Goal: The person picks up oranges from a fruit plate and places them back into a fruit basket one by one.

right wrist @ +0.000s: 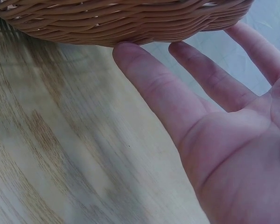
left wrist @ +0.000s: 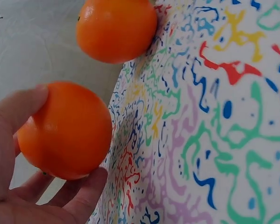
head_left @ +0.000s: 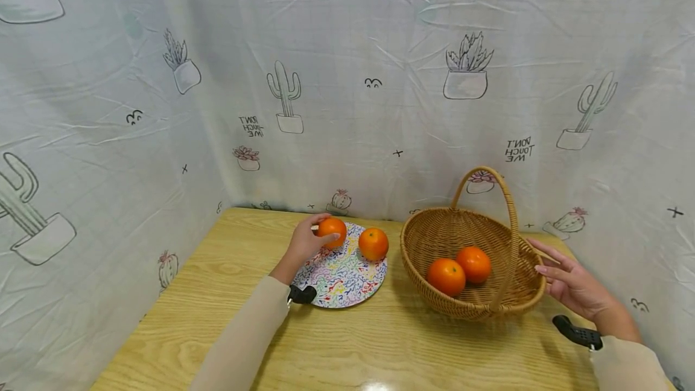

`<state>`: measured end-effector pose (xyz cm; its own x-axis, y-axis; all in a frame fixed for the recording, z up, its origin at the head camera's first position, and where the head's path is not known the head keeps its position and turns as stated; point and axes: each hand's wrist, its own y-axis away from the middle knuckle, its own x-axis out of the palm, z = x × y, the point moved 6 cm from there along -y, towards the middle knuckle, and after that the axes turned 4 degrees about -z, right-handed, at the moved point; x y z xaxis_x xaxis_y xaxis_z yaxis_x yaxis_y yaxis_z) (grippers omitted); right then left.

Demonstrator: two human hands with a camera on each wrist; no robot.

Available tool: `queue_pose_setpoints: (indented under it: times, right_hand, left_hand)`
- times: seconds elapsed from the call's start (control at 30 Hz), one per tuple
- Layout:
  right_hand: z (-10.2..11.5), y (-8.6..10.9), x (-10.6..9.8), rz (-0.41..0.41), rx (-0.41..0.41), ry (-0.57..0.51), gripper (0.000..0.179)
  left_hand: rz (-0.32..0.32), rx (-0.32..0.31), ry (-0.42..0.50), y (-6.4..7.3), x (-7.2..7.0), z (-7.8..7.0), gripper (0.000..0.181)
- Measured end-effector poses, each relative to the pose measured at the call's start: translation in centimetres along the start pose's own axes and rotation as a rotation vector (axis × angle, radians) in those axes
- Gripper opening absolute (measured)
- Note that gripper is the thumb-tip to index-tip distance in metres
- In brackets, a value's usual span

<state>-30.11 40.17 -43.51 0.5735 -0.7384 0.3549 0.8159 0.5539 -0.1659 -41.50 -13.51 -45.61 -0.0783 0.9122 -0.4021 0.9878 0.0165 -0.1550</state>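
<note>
Two oranges (head_left: 446,277) in the basket (head_left: 431,237), one orange (head_left: 373,244) on the board (head_left: 347,285) to its left

Basket (head_left: 429,239): rough woven wicker. Oranges (left wrist: 67,133): smooth, kinda glossy. Surface (head_left: 336,346): wood-grain, semi-glossy. Backdrop (head_left: 380,119): wrinkly, shiny (cloth or plastic, can't tell).

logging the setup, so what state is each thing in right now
round patterned plate: lying flat, partly covered
held orange: unpeeled, contact with plate unclear
left hand: thumb and fingers gripping the held orange
free orange: unpeeled, resting on the plate
wicker basket: handle up, holding two oranges
left basket orange: unpeeled
right basket orange: unpeeled
right hand: fingers spread, fingertips against the basket's outside
</note>
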Motion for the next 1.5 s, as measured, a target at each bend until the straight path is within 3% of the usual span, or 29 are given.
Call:
queue_pose_setpoints:
  times: [0.3,0.93,1.5]
  right_hand:
    - [0.0,0.0,0.1,0.012,-0.003,0.0,0.068]
    - [0.2,0.0,0.1,0.003,0.009,0.016,0.068]
    - [0.3,0.0,0.2,-0.014,0.018,0.013,0.067]
  left_hand:
    - [0.041,0.019,0.037,1.1,0.1,-0.3,0.057]
    - [0.061,0.047,0.111,3.2,-0.3,-1.8,0.053]
    - [0.121,0.066,0.201,4.9,0.2,-4.7,0.056]
